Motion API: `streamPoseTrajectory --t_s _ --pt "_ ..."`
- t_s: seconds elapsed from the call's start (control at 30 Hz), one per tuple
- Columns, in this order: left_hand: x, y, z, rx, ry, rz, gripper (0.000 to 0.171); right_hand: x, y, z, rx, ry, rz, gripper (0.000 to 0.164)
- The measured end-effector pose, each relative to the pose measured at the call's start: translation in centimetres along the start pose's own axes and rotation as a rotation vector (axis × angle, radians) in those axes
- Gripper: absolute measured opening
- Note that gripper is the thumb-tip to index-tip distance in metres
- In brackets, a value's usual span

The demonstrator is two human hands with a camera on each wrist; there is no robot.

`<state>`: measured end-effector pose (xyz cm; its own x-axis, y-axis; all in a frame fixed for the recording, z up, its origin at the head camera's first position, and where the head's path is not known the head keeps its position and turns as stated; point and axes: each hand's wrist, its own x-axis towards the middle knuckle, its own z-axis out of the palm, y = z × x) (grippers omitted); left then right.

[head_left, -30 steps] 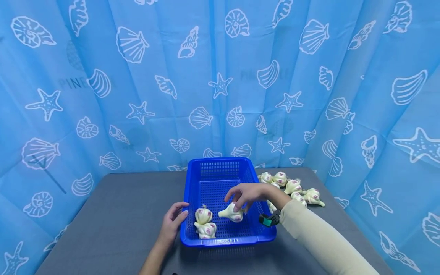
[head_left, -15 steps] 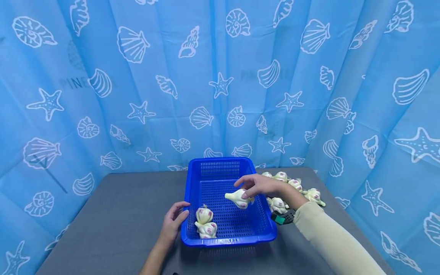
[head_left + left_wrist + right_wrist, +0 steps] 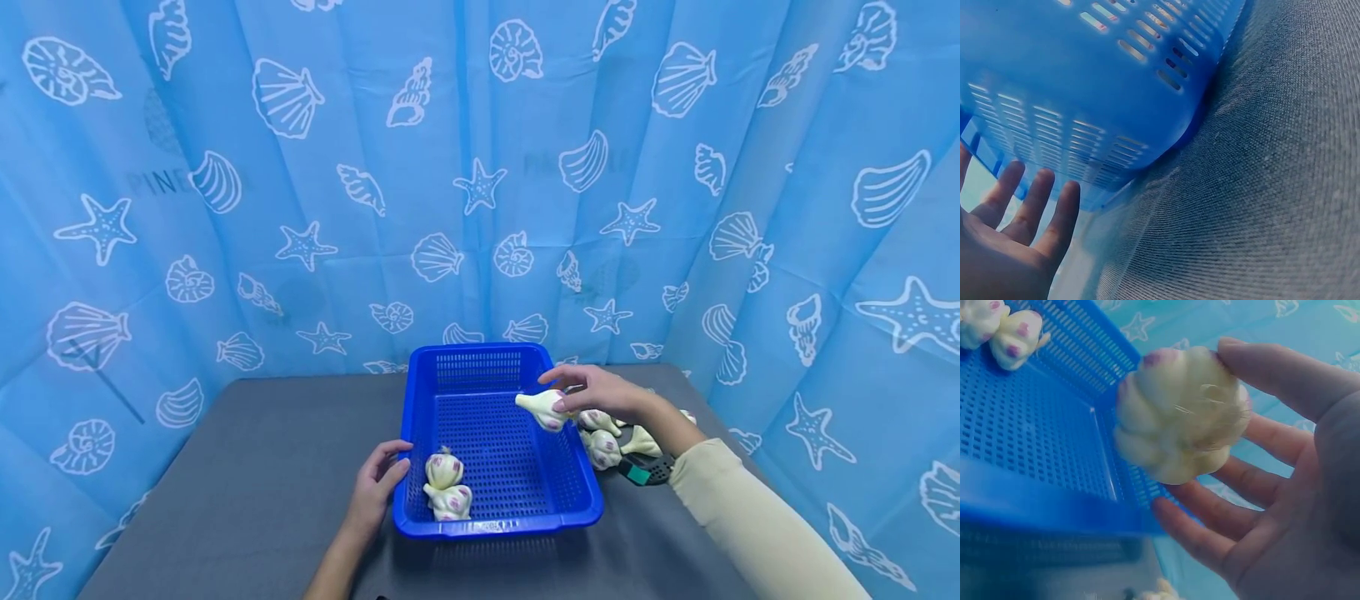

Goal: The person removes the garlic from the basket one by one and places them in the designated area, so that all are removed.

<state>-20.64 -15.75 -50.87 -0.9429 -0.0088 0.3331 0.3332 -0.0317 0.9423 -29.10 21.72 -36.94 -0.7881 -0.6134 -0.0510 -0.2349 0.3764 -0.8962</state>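
My right hand [image 3: 600, 392] holds a garlic bulb [image 3: 547, 408] over the right part of the blue plastic basket [image 3: 495, 527], near its right rim. In the right wrist view the thumb presses one side of the held bulb [image 3: 1179, 419] and fingers support the other; its root end faces the camera. My left hand [image 3: 375, 483] touches the basket's left rim with index finger and thumb. Its other fingers [image 3: 1063, 212] extend loosely beside the slotted wall in the left wrist view. Two garlic bulbs [image 3: 445, 471] lie in the basket's front left corner.
Several more garlic bulbs [image 3: 602, 448] lie on the grey table [image 3: 300, 467] just right of the basket, partly hidden by my right hand and forearm. A blue curtain [image 3: 480, 167] with white seashells hangs behind the table and along both sides.
My right hand has moved right and away from me with the garlic bulb, from the basket's middle toward its right rim. The left hand, basket and the two bulbs inside have stayed put.
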Motion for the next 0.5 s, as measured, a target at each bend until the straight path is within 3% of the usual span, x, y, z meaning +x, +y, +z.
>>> streamPoseTrajectory --t_s 0.23,0.5 --pt "0.0 0.1 0.0 0.014 0.0 -0.03 0.024 -1.6 0.7 -1.0 0.038 0.128 -0.028 0.053" --pt "-0.1 0.3 0.0 0.011 0.001 -0.041 0.024 -4.0 1.8 -1.7 0.071 0.258 0.01 0.057"
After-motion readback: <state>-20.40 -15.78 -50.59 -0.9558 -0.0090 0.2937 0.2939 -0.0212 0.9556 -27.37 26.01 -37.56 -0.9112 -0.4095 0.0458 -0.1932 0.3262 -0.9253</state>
